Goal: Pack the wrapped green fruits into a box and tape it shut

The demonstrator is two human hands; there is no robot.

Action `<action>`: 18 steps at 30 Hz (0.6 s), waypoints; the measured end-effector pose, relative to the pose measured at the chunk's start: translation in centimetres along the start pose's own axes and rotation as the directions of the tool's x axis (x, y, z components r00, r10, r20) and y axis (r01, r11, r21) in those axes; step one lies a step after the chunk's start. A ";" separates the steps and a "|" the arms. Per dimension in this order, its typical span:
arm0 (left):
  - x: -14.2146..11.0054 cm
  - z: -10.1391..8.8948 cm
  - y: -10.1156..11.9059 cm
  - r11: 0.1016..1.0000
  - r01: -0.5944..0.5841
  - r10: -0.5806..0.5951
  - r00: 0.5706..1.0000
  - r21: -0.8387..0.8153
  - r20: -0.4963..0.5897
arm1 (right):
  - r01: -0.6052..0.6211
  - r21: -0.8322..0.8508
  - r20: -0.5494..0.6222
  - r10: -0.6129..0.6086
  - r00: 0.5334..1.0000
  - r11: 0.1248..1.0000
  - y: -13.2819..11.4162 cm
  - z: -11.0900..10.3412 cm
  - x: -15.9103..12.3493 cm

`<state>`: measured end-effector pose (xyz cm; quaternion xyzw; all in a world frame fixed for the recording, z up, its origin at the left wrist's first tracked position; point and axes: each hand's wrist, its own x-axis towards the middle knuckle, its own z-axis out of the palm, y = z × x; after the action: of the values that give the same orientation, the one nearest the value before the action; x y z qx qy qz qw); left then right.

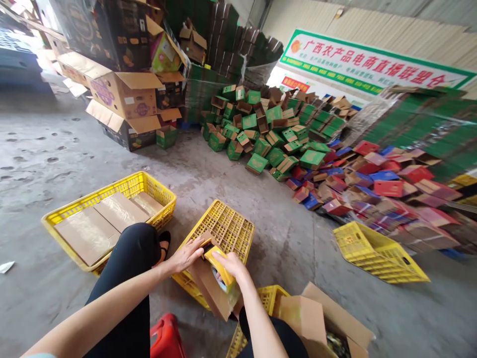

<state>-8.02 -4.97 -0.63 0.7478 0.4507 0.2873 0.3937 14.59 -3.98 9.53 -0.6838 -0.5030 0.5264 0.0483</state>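
Note:
My right hand [231, 266] grips a yellow tape dispenser [223, 271] with a roll of clear tape in it. The dispenser sits against a brown cardboard box [206, 288], partly hidden by my hands. My left hand [188, 256] rests on the box's near-left top edge, fingers stretched out and lying along it beside the dispenser's front end. Under the box is a yellow plastic crate [233, 219], turned upside down between my legs.
On the left, a yellow crate [169, 201] holds several taped boxes [87, 233]. At lower right stands an open carton [303, 315] with contents inside. A red stool-like object [166, 338] is below me. Green boxes [257, 161], red boxes [389, 188] and another yellow crate [376, 253] lie beyond.

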 end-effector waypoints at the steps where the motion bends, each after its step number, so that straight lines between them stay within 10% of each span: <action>1: 0.3 0.1 -0.3 0.998 -0.025 0.024 0.999 0.050 0.026 | -0.009 -0.001 0.002 0.009 1.000 1.000 0.1 -0.1 0.0; 18: 0.1 1.0 -2.1 0.925 -0.152 0.130 0.988 0.349 0.084 | 0.009 0.055 0.081 -0.014 0.997 0.998 0.1 -1.0 -1.0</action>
<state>-8.14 -4.58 -2.91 0.8451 0.4283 0.2067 0.2440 15.51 -4.32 10.57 -0.6574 -0.4939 0.5670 0.0494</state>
